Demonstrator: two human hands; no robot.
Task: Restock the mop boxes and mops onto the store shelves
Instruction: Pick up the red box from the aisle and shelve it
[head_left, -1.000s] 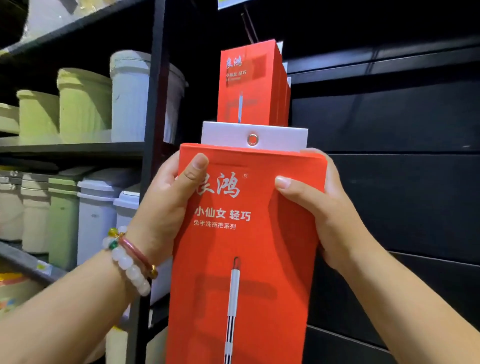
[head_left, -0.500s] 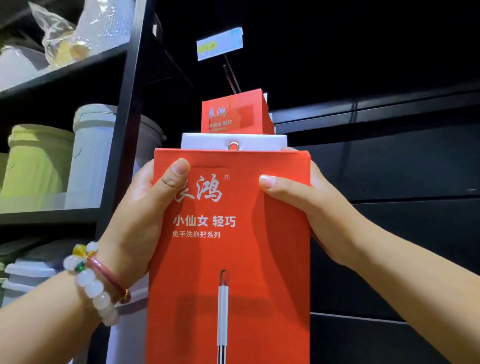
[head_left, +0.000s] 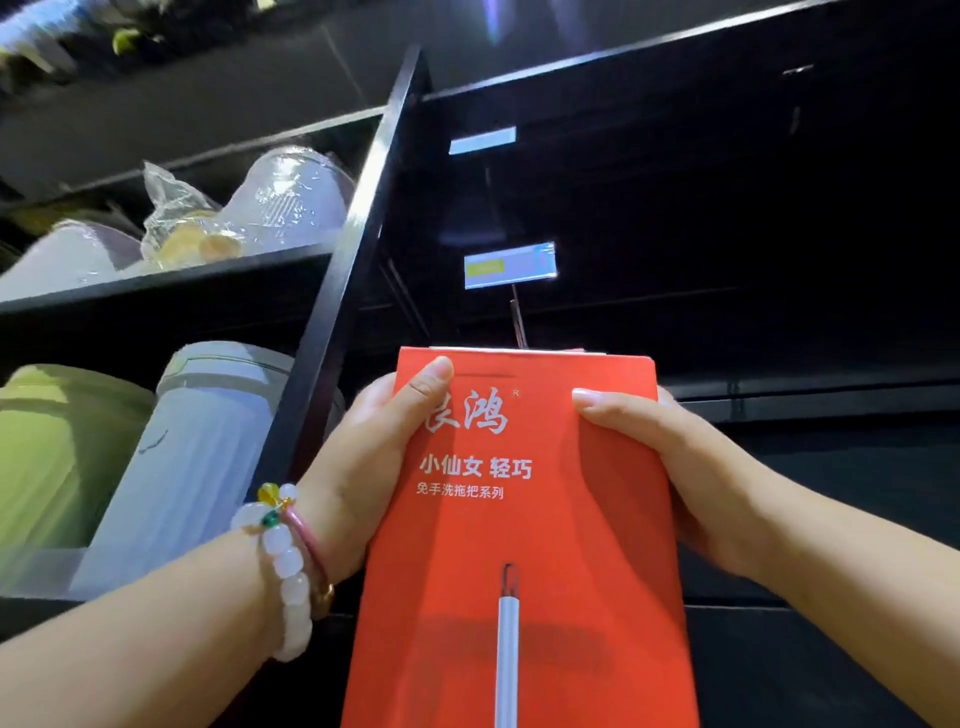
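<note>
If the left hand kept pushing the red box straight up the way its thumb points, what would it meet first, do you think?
Probably the thin metal rod that carries the price tag: it rises just above the red mop box that the left hand grips. Depth is unclear, so the box may pass in front of it.

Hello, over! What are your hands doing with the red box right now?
Left hand and right hand both grip the red mop box, upright. Price tag on its hook straight above. Nothing between.
</note>
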